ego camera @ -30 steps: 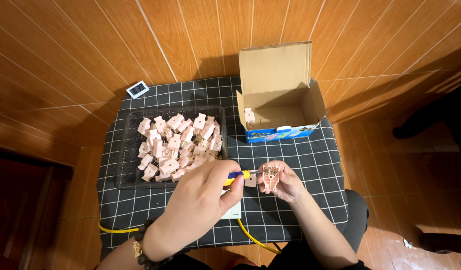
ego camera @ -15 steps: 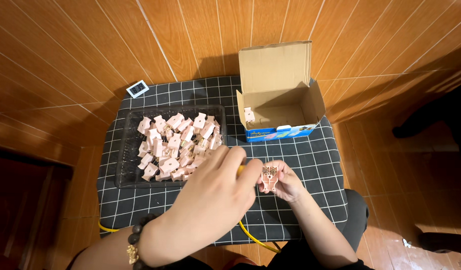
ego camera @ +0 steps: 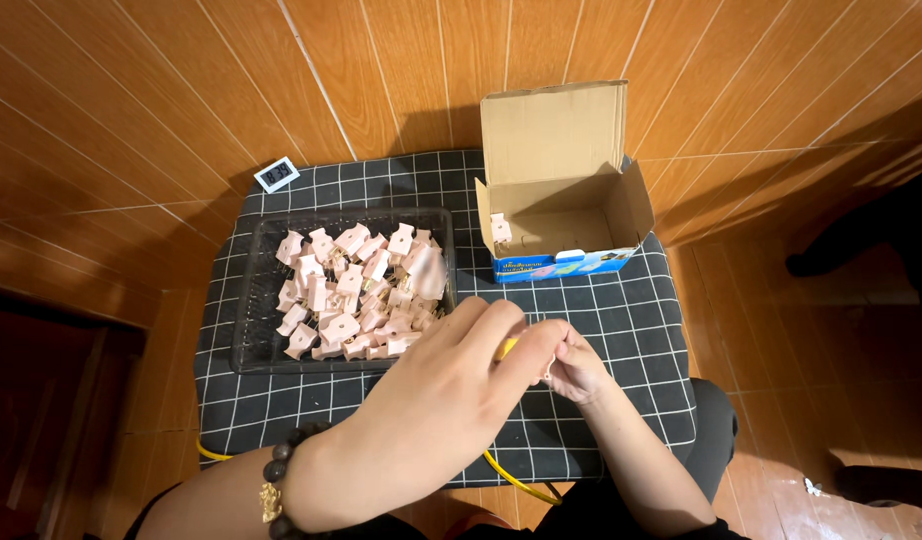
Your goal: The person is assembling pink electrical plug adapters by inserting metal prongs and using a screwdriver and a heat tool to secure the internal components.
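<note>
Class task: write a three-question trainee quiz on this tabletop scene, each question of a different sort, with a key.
1. True or false: the cardboard box is shut.
2. Which holds the pink plastic pieces? A) black tray B) box C) floor
3. Fill in: the left hand and right hand meet over the ____ cloth.

Key: 1 false; 2 A; 3 checked.

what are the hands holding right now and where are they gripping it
Left hand grips a yellow-handled tool, mostly hidden. Right hand pinches something small; what and where cannot be told.
</note>
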